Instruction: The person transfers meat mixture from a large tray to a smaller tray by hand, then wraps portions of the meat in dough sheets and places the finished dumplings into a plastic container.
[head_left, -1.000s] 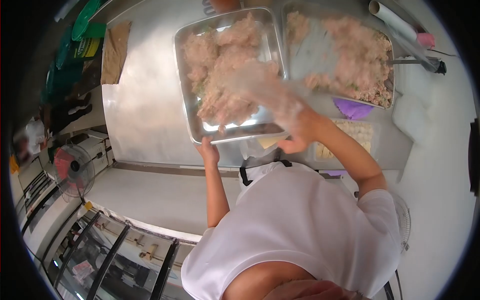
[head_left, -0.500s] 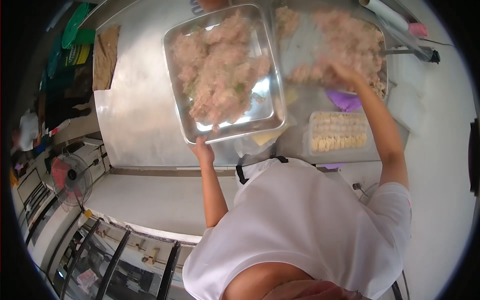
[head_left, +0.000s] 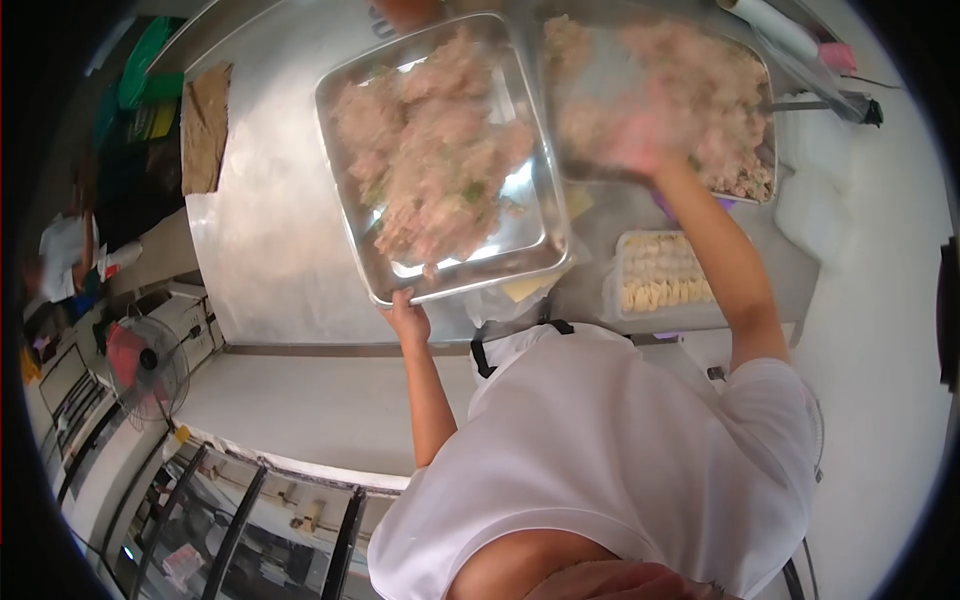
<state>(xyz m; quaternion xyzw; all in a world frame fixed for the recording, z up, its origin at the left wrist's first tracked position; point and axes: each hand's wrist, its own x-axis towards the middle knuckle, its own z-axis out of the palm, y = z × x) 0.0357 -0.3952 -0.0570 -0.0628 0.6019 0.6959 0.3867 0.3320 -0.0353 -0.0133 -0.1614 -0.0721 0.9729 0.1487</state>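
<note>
My left hand grips the near left corner of a deep metal tray, its fingers at the rim. A large mound of pale pink minced filling with green bits lies in that tray. Beside it on the right is a second metal tray, which holds more of the mince. Blurred by motion, my right hand is over the left part of this second tray, in the mince; its fingers cannot be made out.
A plastic box of dumplings stands near the table's front edge. Brown cardboard lies at the left edge of the metal table. A wrap roll is at the back right. A fan and a person are at the left.
My right hand has moved left and slightly nearer within the second tray, and more mince is in its left part. My left hand still holds the first tray, which sits slightly further left.
</note>
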